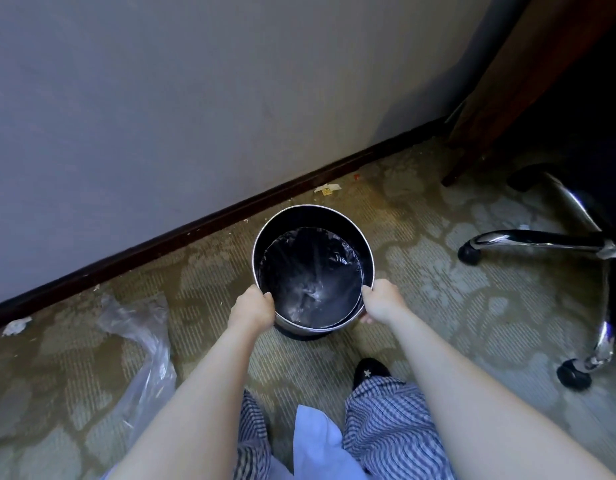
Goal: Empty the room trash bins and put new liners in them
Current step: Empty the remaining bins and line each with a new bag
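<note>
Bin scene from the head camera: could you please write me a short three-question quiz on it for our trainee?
1. True or false: the left hand and right hand both grip the bin by its rim.
2. What lies on the carpet left of the bin? A) a clear bag B) a broom C) a towel
3. Fill in: the chair base stands to the bin's ____.

Key: 1 true; 2 A; 3 right.
</note>
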A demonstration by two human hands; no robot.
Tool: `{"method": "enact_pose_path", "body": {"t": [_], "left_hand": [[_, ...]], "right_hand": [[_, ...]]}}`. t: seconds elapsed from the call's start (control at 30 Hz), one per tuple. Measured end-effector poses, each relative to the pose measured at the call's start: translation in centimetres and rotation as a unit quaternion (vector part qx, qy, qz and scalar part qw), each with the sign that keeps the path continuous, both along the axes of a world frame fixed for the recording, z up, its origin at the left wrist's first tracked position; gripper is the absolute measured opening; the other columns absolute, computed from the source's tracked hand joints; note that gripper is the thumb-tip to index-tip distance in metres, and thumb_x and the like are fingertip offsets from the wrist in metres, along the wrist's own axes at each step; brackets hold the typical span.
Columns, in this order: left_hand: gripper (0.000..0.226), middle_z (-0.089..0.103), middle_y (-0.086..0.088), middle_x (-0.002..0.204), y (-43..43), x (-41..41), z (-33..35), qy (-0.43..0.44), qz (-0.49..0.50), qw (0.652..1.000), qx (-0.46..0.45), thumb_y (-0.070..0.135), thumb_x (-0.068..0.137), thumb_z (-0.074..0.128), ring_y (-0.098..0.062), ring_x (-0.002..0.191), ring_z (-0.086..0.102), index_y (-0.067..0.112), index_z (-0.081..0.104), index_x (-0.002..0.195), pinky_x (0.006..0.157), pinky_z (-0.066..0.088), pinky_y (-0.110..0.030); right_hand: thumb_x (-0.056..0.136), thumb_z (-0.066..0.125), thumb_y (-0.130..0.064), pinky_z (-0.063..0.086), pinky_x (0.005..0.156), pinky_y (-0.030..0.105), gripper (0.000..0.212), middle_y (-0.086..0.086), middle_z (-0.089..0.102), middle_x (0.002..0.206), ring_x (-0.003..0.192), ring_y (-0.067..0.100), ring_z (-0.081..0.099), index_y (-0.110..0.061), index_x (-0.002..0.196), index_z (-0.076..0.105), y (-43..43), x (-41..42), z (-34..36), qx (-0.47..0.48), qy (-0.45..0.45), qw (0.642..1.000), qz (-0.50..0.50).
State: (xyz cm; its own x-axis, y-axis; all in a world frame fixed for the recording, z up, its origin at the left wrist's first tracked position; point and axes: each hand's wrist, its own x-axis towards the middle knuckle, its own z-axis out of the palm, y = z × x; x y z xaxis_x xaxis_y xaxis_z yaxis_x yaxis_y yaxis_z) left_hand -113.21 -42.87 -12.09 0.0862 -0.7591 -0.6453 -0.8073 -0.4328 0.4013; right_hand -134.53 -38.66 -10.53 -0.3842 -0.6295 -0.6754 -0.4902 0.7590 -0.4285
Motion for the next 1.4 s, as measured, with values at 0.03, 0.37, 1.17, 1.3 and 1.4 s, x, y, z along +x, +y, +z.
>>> {"method": "enact_pose_path", "body": {"t": [0.03, 0.37, 1.17, 1.3, 1.4], "left_hand": [[0.032, 0.067, -0.019, 0.107, -0.1, -0.1, -0.6, -0.003, -0.001, 1.000, 0.003, 0.025, 0.096, 0.035, -0.036, 0.102, 0.060, 0.006, 0.056, 0.110, 0.091, 0.048, -0.040], [0.032, 0.063, -0.025, 0.112, -0.8, -0.6, -6.0, 0.002, 0.016, 0.998, 0.055, 0.025, 0.099, 0.036, -0.041, 0.101, 0.062, 0.001, 0.048, 0.117, 0.092, 0.049, -0.045], [0.051, 0.054, -0.013, 0.132, -0.9, 2.3, 7.4, -0.065, -0.246, 0.967, 0.019, 0.046, 0.100, 0.030, -0.030, 0.121, 0.050, 0.009, 0.052, 0.129, 0.097, 0.039, -0.035], [0.051, 0.050, -0.014, 0.137, -0.1, 4.8, 13.9, -0.083, -0.270, 0.959, -0.020, 0.044, 0.101, 0.028, -0.030, 0.125, 0.047, 0.010, 0.048, 0.133, 0.102, 0.038, -0.038], [0.053, 0.047, -0.013, 0.140, 1.2, 8.4, 18.3, -0.104, -0.263, 0.958, -0.042, 0.045, 0.101, 0.028, -0.029, 0.128, 0.045, 0.010, 0.045, 0.137, 0.103, 0.036, -0.038]], "right_hand": [[0.099, 0.034, -0.017, 0.042, 0.042, 0.017, 0.032, 0.012, 0.063, 0.061, 0.027, 0.006, 0.051, 0.002, 0.103, 0.060, -0.2, 0.0, -0.6, 0.007, 0.004, 1.000, -0.004], [0.102, 0.027, -0.017, 0.033, 0.037, 0.019, 0.029, 0.020, 0.064, 0.079, 0.040, 0.016, 0.053, -0.001, 0.107, 0.051, -1.0, 0.8, -4.6, 0.072, -0.003, 0.997, 0.011], [0.094, 0.037, -0.029, 0.041, 0.096, 0.036, 0.039, 0.015, 0.053, 0.132, 0.120, 0.035, 0.050, -0.009, 0.124, 0.053, -1.0, 1.5, 7.0, 0.053, 0.144, 0.978, 0.140], [0.091, 0.039, -0.033, 0.044, 0.089, 0.036, 0.031, 0.011, 0.062, 0.120, 0.109, 0.033, 0.058, -0.017, 0.109, 0.057, -1.4, 3.5, 12.2, -0.001, 0.139, 0.974, 0.177], [0.088, 0.038, -0.033, 0.050, 0.090, 0.039, 0.023, 0.009, 0.067, 0.109, 0.098, 0.031, 0.064, -0.018, 0.095, 0.054, -1.7, 6.7, 15.4, -0.040, 0.128, 0.967, 0.216]]}}
